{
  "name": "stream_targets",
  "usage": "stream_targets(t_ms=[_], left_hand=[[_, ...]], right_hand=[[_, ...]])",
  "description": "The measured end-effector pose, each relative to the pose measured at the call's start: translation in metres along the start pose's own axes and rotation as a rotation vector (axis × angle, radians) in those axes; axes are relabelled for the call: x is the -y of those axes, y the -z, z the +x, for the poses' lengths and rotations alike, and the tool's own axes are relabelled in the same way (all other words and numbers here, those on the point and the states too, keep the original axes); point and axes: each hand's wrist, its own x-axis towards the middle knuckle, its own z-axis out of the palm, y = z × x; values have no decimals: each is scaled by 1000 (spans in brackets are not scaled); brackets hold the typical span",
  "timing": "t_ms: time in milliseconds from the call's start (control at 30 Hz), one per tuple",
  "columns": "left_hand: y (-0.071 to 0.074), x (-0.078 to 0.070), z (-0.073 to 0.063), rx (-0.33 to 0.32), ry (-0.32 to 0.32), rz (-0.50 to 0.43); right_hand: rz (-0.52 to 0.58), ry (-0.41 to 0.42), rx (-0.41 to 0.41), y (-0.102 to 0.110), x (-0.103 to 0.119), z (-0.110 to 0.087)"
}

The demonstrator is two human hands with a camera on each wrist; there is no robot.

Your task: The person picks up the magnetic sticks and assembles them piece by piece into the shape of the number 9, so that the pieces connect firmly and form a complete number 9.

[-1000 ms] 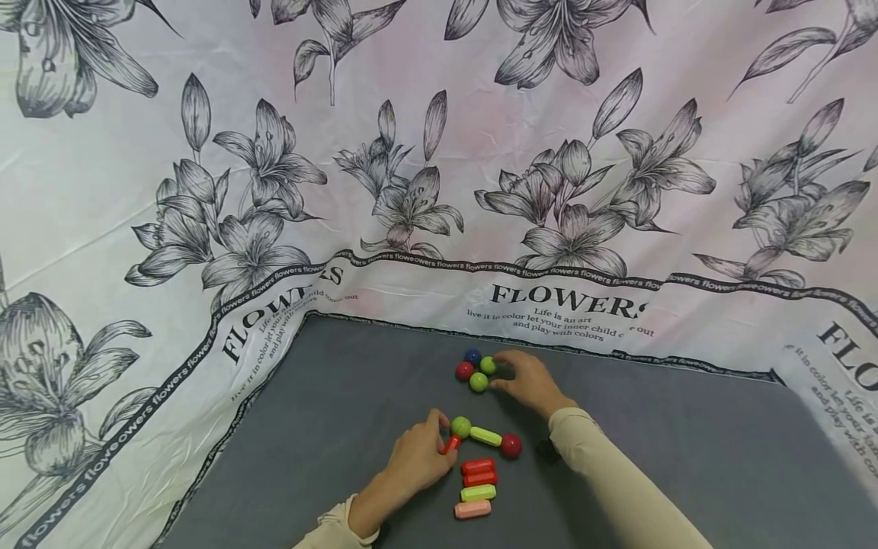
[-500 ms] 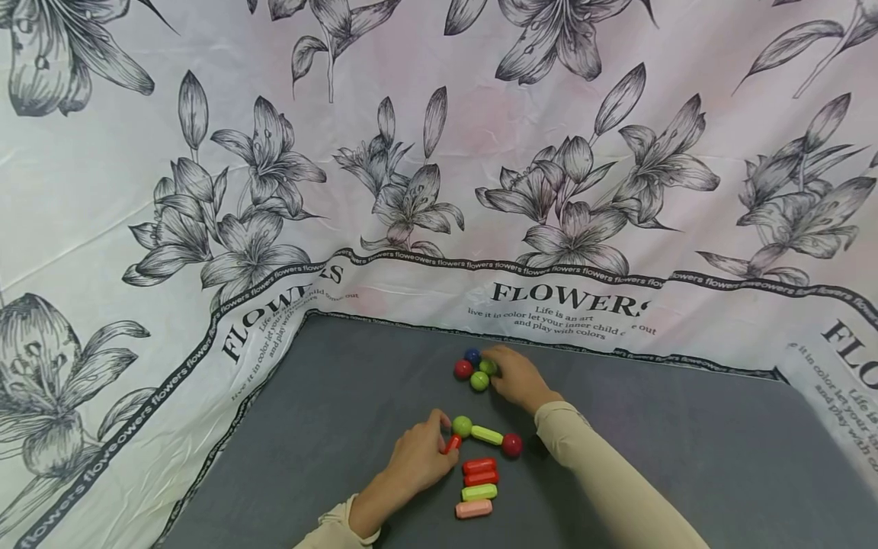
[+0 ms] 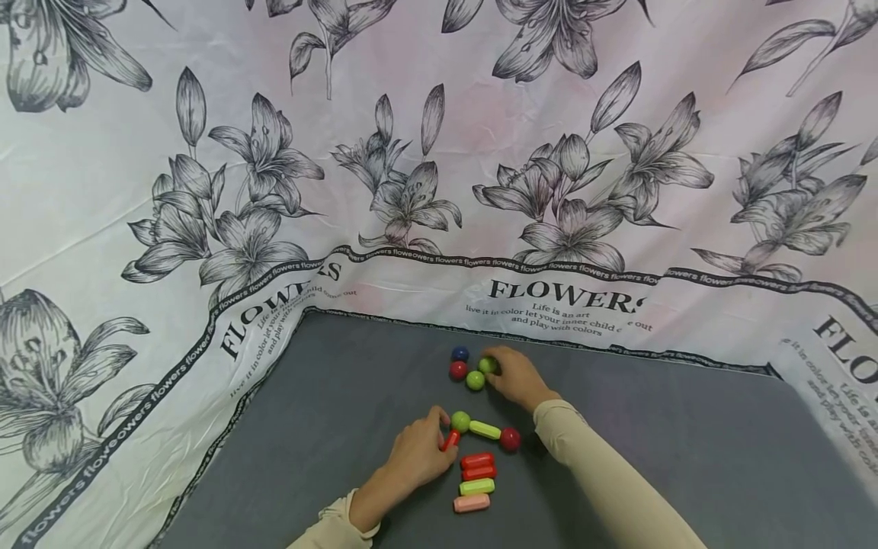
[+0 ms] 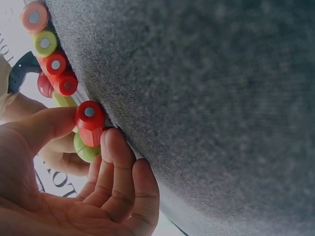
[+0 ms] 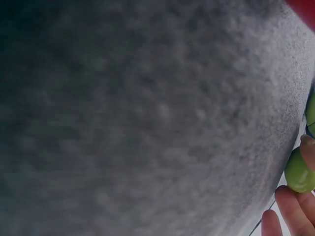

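Note:
My left hand [image 3: 420, 450] pinches a red magnetic rod [image 4: 90, 129] between thumb and fingers, a grey metal dot showing at its end. The rod's far end meets a green ball [image 3: 460, 422]. From that ball a yellow-green rod [image 3: 485, 430] runs right to a dark red ball [image 3: 510, 439]. Farther back, my right hand [image 3: 519, 377] holds another green ball [image 5: 299, 172] between thumb and fingertips. Close to its left lie a third green ball [image 3: 475, 380], a red ball [image 3: 458, 370] and a blue ball [image 3: 460, 353].
In front of the joined pieces lies a row of rods: two red rods [image 3: 478, 460], a yellow-green rod [image 3: 477, 486] and a pink rod [image 3: 472, 503]. The dark grey tabletop [image 3: 343, 381] ends at a flower-printed cloth [image 3: 411, 293] behind and at the left.
My right hand has moved left onto a green ball and taken hold of it. The blue ball has shifted left, away from that green one. My left hand keeps its grip on the red rod.

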Motion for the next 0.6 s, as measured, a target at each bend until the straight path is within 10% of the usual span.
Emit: stream_targets(t_ms=[600], left_hand=[[-7,-5,1,-36,-2,19]], right_hand=[[134,-68,-132,18,-7,-35]])
